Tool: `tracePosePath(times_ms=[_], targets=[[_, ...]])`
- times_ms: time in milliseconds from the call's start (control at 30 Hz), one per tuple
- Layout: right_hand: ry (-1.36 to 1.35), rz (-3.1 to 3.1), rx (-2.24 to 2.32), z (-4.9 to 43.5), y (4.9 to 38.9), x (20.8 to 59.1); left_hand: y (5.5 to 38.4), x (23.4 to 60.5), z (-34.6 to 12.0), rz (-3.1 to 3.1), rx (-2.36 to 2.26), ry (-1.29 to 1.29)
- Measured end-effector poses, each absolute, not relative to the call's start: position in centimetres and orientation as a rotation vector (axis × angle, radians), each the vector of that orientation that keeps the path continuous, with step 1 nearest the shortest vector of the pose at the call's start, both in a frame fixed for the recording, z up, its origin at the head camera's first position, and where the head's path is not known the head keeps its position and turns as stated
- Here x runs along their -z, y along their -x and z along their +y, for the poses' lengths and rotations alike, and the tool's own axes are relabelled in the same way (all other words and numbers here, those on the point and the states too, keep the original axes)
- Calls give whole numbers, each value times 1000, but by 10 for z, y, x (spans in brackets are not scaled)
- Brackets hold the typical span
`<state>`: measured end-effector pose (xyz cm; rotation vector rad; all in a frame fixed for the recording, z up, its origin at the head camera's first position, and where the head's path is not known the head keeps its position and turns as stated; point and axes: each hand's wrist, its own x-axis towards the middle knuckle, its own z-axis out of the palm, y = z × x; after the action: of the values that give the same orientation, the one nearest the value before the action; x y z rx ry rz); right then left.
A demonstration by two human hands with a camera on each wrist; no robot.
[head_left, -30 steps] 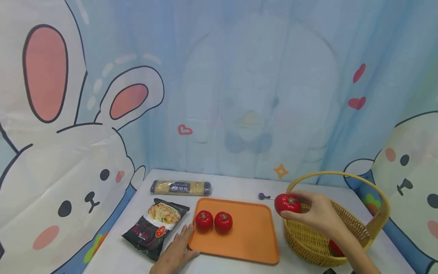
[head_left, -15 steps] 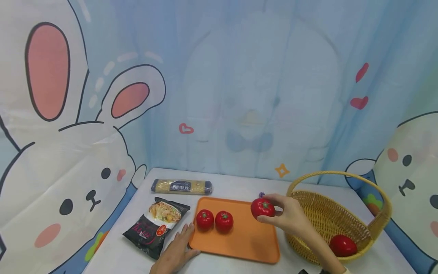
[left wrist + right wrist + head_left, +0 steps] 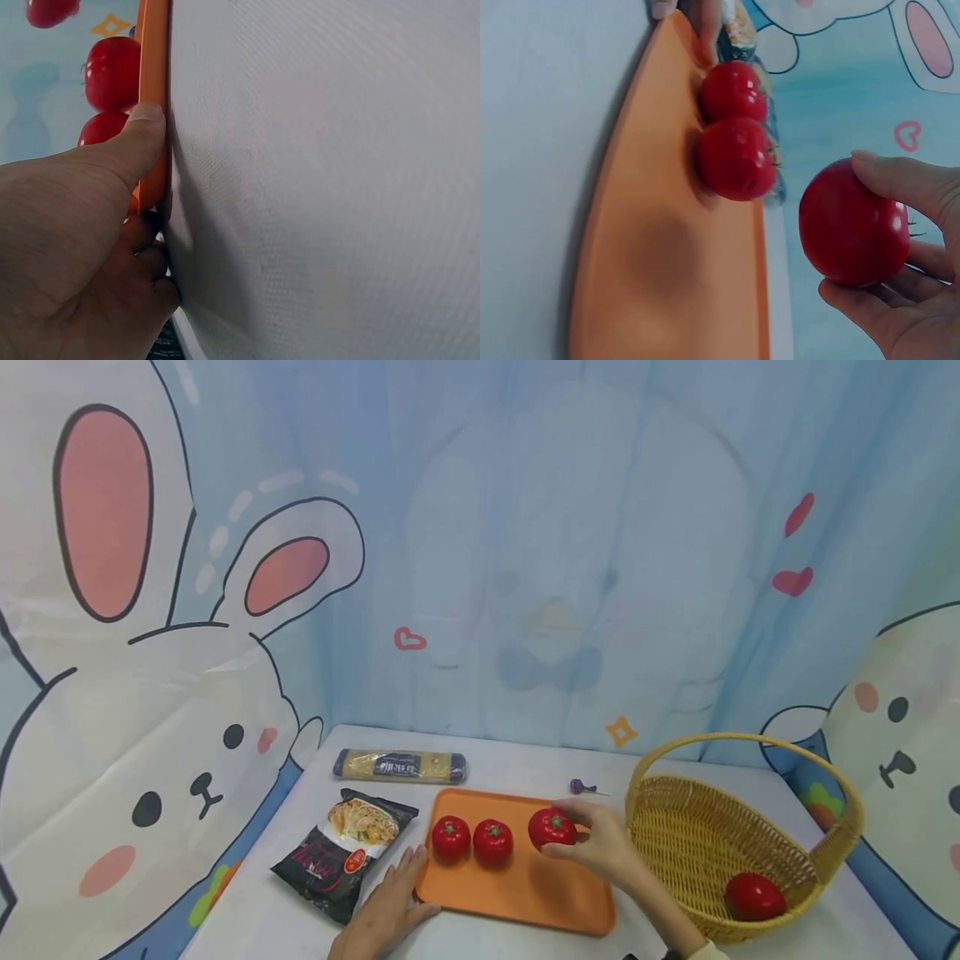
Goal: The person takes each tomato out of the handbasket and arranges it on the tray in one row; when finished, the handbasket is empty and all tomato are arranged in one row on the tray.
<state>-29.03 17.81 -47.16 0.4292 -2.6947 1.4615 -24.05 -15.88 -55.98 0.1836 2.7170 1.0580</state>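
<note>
My right hand (image 3: pixel 603 845) holds a red tomato (image 3: pixel 855 225) with a green stem between thumb and fingers. In the right wrist view it hangs above the orange tray (image 3: pixel 641 277), apart from it. Two more tomatoes (image 3: pixel 451 838) (image 3: pixel 492 842) sit side by side on the tray's left half. At the tray's front left corner, my left hand (image 3: pixel 386 902) grips the edge, its thumb (image 3: pixel 142 139) on the front rim and its fingers round the corner. The yellow wicker basket (image 3: pixel 675 806), on the right, has one red tomato (image 3: pixel 754 897) lying inside it.
A black noodle packet (image 3: pixel 341 856) lies left of the tray, close to my left hand. Behind are a wrapped pack of pasta (image 3: pixel 400 767) and a small purple object (image 3: pixel 577 787) with a thin pin. The basket's tall handle (image 3: pixel 738 737) arches up.
My right hand has carried the tomato leftward from over the basket to above the tray. The tomato in the basket has come into fuller view. My left hand stays at the tray's corner.
</note>
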Motion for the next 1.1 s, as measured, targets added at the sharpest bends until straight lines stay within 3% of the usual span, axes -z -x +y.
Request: tracePosePath(times_ms=[1100], targets=[[-265, -2679, -1511, 163, 316, 539, 240, 563, -162, 2755, -1055, -296]])
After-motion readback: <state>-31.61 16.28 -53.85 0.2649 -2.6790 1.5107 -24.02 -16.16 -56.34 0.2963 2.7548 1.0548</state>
